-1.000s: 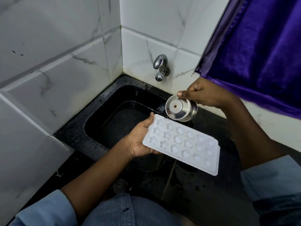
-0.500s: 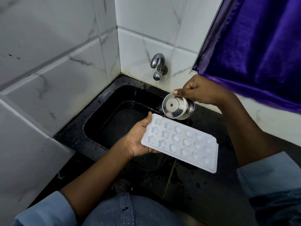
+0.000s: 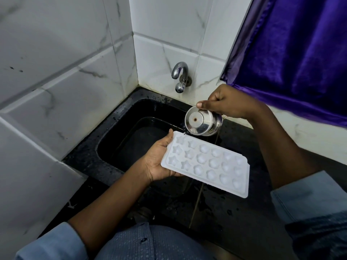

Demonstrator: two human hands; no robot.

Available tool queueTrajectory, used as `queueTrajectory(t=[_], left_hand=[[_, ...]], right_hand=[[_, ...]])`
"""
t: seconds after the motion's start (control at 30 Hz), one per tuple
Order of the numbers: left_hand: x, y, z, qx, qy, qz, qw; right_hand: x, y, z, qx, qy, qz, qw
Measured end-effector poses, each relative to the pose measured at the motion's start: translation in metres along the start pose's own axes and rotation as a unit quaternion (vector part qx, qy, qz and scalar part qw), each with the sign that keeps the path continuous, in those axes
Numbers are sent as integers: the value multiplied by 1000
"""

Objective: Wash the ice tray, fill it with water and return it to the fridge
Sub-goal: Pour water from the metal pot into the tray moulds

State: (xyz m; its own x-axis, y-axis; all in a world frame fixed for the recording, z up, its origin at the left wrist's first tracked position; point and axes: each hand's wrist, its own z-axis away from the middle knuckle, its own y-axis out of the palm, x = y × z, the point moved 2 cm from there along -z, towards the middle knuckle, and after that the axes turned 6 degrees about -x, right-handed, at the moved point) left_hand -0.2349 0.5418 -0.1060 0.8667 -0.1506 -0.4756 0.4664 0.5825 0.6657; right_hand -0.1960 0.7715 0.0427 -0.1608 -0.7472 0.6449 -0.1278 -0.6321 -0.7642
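While gripped by the left hand (image 3: 158, 162), the ice tray (image 3: 207, 164) is being filled at its far corner from the right hand's (image 3: 230, 102) clasped steel cup (image 3: 203, 123).

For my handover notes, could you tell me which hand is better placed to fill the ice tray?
Probably the right hand: its grip holds the steel cup tilted over the ice tray; the left hand only holds that tray's end.
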Motion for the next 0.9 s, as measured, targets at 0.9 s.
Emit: queueTrajectory(t=[0.9], left_hand=[[-14, -20, 10, 22, 18, 9, 1000]], right_hand=[[-3, -1, 6, 8, 5, 11, 1000]])
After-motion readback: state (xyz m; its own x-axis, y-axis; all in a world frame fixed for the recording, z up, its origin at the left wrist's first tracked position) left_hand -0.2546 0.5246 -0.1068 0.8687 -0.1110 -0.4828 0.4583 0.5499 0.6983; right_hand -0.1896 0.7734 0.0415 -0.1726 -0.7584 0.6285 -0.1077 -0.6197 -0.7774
